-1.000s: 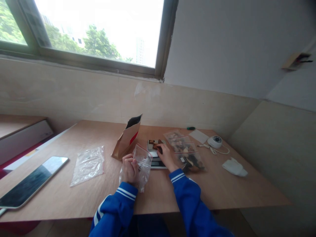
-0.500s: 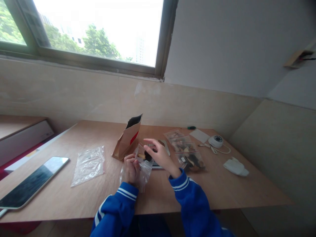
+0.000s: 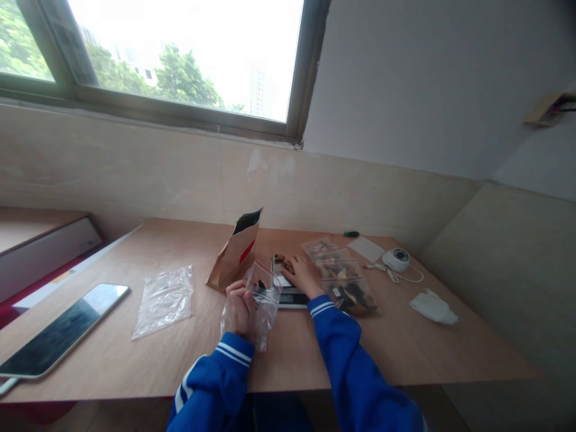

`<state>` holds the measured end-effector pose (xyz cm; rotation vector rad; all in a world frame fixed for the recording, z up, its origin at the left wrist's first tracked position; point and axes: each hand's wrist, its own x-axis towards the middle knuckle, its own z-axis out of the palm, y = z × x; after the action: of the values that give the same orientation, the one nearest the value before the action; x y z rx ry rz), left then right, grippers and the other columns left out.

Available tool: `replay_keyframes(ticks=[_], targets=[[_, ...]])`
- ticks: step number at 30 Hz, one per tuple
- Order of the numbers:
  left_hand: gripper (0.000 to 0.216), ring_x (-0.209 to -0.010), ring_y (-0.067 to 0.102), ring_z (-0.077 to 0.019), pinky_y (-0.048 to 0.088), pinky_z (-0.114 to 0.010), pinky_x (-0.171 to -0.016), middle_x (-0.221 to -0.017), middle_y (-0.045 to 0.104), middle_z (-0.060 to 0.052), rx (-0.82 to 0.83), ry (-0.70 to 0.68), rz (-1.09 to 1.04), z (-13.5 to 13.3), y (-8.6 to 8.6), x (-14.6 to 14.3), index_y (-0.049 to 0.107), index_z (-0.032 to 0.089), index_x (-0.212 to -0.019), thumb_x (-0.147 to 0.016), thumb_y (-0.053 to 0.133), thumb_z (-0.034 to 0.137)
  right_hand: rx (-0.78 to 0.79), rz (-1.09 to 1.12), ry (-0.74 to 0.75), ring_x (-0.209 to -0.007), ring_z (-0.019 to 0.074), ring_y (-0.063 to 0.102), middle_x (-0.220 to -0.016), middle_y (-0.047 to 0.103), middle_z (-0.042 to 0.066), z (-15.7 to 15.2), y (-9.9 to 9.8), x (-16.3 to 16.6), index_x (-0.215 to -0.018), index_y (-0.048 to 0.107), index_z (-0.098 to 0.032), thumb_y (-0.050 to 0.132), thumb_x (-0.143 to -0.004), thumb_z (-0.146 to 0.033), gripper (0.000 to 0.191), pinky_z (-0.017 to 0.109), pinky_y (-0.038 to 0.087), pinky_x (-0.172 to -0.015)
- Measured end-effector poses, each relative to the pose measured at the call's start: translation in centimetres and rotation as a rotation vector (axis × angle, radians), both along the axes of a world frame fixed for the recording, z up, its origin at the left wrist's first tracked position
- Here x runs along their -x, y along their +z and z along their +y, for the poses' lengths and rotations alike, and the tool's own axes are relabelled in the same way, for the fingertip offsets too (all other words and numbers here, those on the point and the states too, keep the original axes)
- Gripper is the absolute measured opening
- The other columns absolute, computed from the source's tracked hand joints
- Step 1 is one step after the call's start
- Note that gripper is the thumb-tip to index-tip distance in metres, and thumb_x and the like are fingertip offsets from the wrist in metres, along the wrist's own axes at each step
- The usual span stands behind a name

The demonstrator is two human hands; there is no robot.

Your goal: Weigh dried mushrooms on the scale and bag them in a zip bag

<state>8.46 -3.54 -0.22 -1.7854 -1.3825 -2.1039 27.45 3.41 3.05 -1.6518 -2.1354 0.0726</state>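
Zip-lock bag point(image 3: 262, 295) gripped upright in left hand point(image 3: 240, 307); right hand point(image 3: 302, 274), fingers loosely curled over pieces on scale point(image 3: 288, 287); mouth best held wide.

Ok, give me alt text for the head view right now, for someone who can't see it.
A person's left hand holds open a clear plastic zip bag over a light wooden table, while the right hand reaches onto a small flat digital scale carrying brown pieces. A brown paper pouch stands behind; filled zip bags lie to the right.
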Motion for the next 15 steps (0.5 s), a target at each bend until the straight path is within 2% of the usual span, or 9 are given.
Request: replay_keyframes(ticks=[4,9,11,13,15], targets=[[0.016,-0.084,0.056,-0.0168,0.051,-0.034,-0.071,-0.092,0.051,-0.007,-0.002,-0.012,0.017,0.0,0.0,0.0,0.043,0.019,-0.082,-0.092,0.036,0.029,-0.067,0.075,-0.002,-0.102,0.0241,0.056,-0.109,0.062,0.013,-0.9,1.1,0.1,-0.114,0.06,-0.016,0.056,-0.083,-0.022,0.031,0.037,0.042,-0.09],[0.015,-0.085,0.055,-0.0162,0.051,-0.034,-0.072,-0.093,0.05,-0.006,-0.005,-0.008,0.029,0.0,0.2,0.1,0.043,0.019,-0.081,-0.092,0.036,0.027,-0.084,0.445,-0.011,-0.101,0.0211,0.06,-0.108,0.066,0.009,-2.4,3.6,1.1,-0.106,0.063,-0.017,0.055,-0.079,-0.015,0.028,0.034,0.046,-0.089],[0.014,-0.085,0.055,-0.0159,0.05,-0.034,-0.072,-0.092,0.05,-0.005,-0.012,-0.014,0.033,0.1,0.1,0.1,0.043,0.019,-0.082,-0.091,0.036,0.027,-0.015,0.633,0.031,-0.099,0.0198,0.062,-0.106,0.067,0.008,-3.2,5.3,2.0,-0.104,0.063,-0.017,0.057,-0.079,-0.02,0.026,0.033,0.048,-0.087],[0.014,-0.085,0.055,-0.0158,0.05,-0.033,-0.072,-0.093,0.05,-0.005,-0.018,-0.027,0.019,0.1,0.0,0.0,0.044,0.019,-0.083,-0.091,0.037,0.028,0.107,0.764,0.154,-0.096,0.0188,0.063,-0.105,0.068,0.007,-4.2,7.0,3.0,-0.104,0.064,-0.017,0.06,-0.079,-0.027,0.027,0.03,0.049,-0.084],[0.014,-0.086,0.056,-0.0158,0.05,-0.034,-0.072,-0.093,0.051,-0.005,-0.019,-0.036,-0.005,0.2,-0.2,0.0,0.045,0.02,-0.083,-0.091,0.038,0.029,0.248,0.805,0.298,-0.09,0.0178,0.064,-0.101,0.069,0.006,-5.0,8.5,3.9,-0.104,0.064,-0.017,0.062,-0.078,-0.032,0.03,0.028,0.051,-0.078]])
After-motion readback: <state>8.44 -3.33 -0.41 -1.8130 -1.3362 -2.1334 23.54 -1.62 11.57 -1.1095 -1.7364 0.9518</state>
